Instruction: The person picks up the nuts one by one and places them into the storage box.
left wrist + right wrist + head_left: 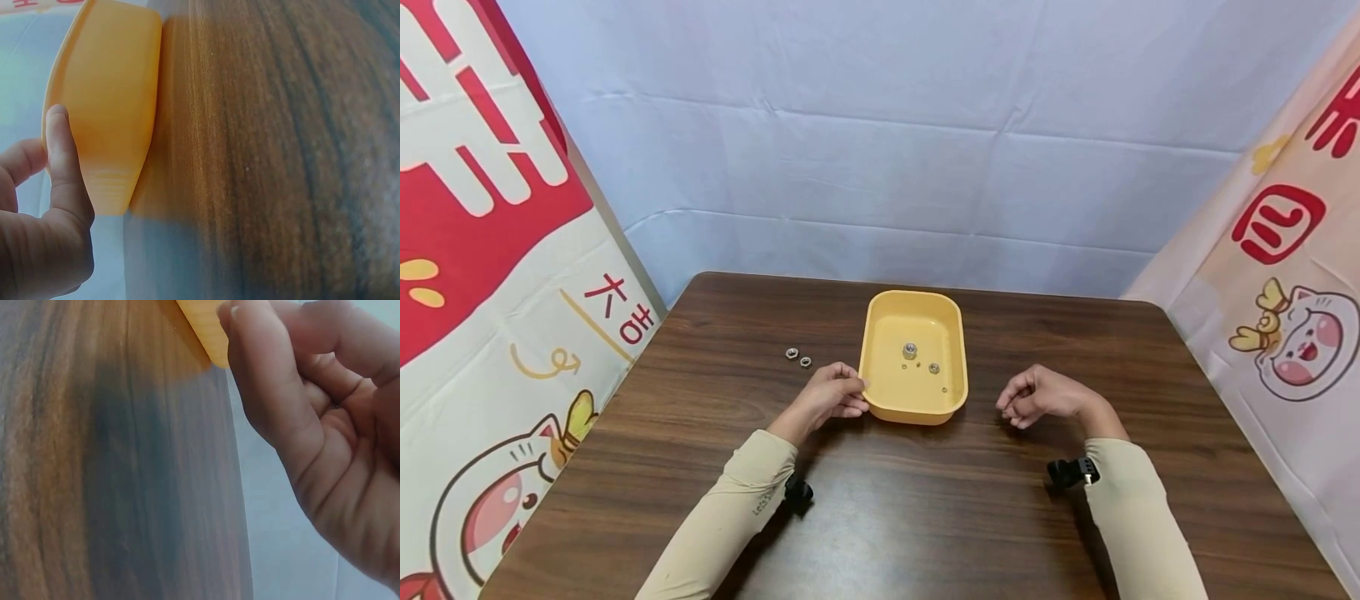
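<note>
if the tray (917,415), pinched by left fingers (61,150), is tilted, nuts (910,351) may be spilled; grasp by right fingers (262,369) cannot be told.

Tray (887,389): plain yellow all over, as I see it from here
Nuts (910,352): silvery grey
Table (925,500): dark brown, streaked with blackish wood grain
Sleeves (715,517): cream; I make out small dark lettering (764,500) on the left one
Wrist cameras (800,493): black
Back cloth (850,125): plain pale blue, leaning to lilac
Left cloth (445,250): red and white, with yellow marks (418,269) and a pink-cheeked cartoon (497,517)
Right cloth (1217,275): pale pink, red characters (1279,221)
</note>
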